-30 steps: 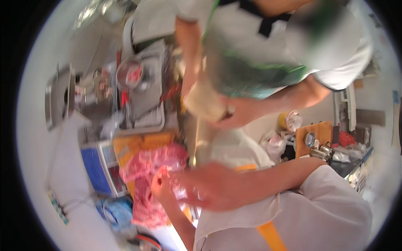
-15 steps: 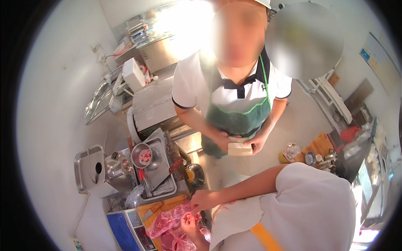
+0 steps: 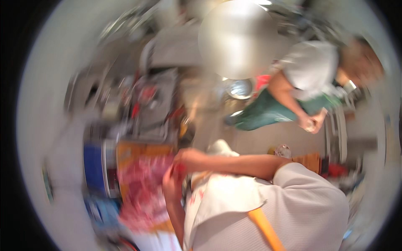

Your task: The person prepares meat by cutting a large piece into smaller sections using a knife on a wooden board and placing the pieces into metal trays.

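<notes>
My right hand (image 3: 188, 161) and my left hand (image 3: 171, 184) meet in front of my apron, at the right edge of the raw meat (image 3: 142, 188). The fingers of both are drawn together. A small red patch shows between them; blur hides what it is. The meat, pink and red in large pieces, lies on a wooden cutting board (image 3: 144, 148), whose orange-brown surface shows along the far side. White apron cloth (image 3: 226, 192) with red stains hangs close beside my hands.
A blue flat-sided item (image 3: 94, 169) stands left of the board, with a light blue package (image 3: 102, 211) nearer. Beyond lies a metal tray (image 3: 155, 104) with blurred utensils. A co-worker in a green apron (image 3: 268, 111) stands at the right, hands together. A round metal vessel (image 3: 239, 89) is behind.
The view has swung and is now smeared by motion. My hands have come together, away from the middle of the meat. The co-worker appears farther right and turned sideways.
</notes>
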The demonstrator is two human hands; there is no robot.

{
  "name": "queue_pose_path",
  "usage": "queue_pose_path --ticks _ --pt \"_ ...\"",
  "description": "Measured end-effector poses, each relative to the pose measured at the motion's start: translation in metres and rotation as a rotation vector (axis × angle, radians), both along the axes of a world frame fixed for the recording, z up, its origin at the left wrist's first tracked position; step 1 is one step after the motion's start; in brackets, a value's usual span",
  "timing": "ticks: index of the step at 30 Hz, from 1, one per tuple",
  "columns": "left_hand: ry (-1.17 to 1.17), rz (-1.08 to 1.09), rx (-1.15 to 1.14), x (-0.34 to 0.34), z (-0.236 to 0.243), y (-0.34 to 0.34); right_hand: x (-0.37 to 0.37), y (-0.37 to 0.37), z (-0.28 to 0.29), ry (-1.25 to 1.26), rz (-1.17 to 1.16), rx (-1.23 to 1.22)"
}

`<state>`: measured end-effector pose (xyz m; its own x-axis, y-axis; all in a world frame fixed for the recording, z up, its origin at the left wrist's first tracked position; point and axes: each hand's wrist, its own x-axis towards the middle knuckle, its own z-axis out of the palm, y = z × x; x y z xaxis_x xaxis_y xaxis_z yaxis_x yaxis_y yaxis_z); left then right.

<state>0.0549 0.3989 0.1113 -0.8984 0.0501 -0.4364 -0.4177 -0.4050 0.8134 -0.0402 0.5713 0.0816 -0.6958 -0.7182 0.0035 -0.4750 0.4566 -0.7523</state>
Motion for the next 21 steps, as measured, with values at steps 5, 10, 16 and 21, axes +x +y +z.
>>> queue_pose_path --ticks 5,10,16,21 --pt "-0.09 0.051 0.164 0.0 -0.002 -0.012 -0.01 -0.005 0.024 -0.145 -0.034 -0.124" --pt "-0.009 0.192 0.073 0.024 -0.01 0.004 -0.016 -0.012 0.033 -0.342 0.057 -0.112" --pt "-0.03 0.425 0.032 0.049 -0.016 0.006 -0.029 -0.036 0.029 -0.463 0.046 -0.073" --pt "-0.136 0.444 -0.446 0.062 -0.049 -0.015 -0.053 -0.066 0.009 -0.483 0.03 -0.09"
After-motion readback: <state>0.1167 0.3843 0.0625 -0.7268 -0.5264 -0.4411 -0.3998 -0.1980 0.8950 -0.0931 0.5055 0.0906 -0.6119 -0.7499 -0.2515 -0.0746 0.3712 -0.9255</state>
